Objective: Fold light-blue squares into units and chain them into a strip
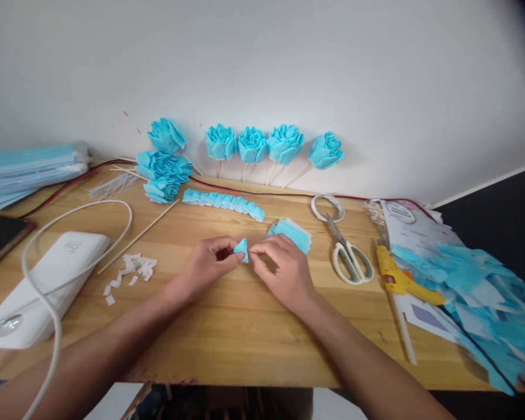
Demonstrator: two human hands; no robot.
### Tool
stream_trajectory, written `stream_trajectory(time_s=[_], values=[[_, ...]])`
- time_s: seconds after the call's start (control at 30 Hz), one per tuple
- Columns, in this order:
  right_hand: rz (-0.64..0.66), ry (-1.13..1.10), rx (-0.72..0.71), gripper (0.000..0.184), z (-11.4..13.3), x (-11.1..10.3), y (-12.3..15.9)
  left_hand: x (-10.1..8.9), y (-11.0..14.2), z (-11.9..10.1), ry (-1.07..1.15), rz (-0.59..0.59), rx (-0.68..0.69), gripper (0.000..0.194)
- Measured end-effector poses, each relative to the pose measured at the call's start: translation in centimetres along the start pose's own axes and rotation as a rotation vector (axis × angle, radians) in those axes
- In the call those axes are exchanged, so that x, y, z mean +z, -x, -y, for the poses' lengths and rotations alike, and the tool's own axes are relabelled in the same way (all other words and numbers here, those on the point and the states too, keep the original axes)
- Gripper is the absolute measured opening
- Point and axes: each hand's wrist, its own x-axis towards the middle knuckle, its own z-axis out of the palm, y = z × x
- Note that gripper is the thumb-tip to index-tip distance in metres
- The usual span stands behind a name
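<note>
Between the fingertips of my left hand (210, 261) is a small folded blue petal (241, 247), pointed at the top. My right hand (284, 265) is at the petal's right edge, thumb and forefinger pinched close together there; whether they grip it is hard to make out. Just behind my right hand lies a stack of cut blue squares (294, 233), partly covered by that hand. Beyond both hands, a row of folded blue petals (223, 202) overlaps in a line on the wooden table (227, 332).
Several blue flowers on sticks (285, 144) lean against the wall. To the right are scissors (352, 259), a tape roll (328, 207), a yellow glue gun (405, 280) and blue scraps (490, 297). On the left are white paper bits (133, 268), a thin stick (140, 235) and a power bank (52, 286).
</note>
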Motion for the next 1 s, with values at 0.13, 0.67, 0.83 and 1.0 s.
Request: stream_trajectory(time_s=[0.13, 0.67, 0.83, 1.0], values=[[-0.011, -0.037, 0.005, 0.006, 0.00, 0.01, 0.00, -0.10, -0.04, -0.23, 0.014, 0.000, -0.011, 0.021], [0.070, -0.192, 0.129, 0.011, 0.08, -0.03, -0.02, -0.12, -0.09, -0.32, 0.028, -0.005, -0.011, 0.022], [0.093, -0.200, 0.134, 0.013, 0.06, -0.17, -0.08, -0.16, -0.09, -0.32, 0.027, -0.003, -0.031, 0.022], [0.094, -0.193, 0.122, 0.013, -0.06, -0.15, -0.13, -0.20, -0.13, -0.24, 0.021, -0.003, -0.016, 0.021]])
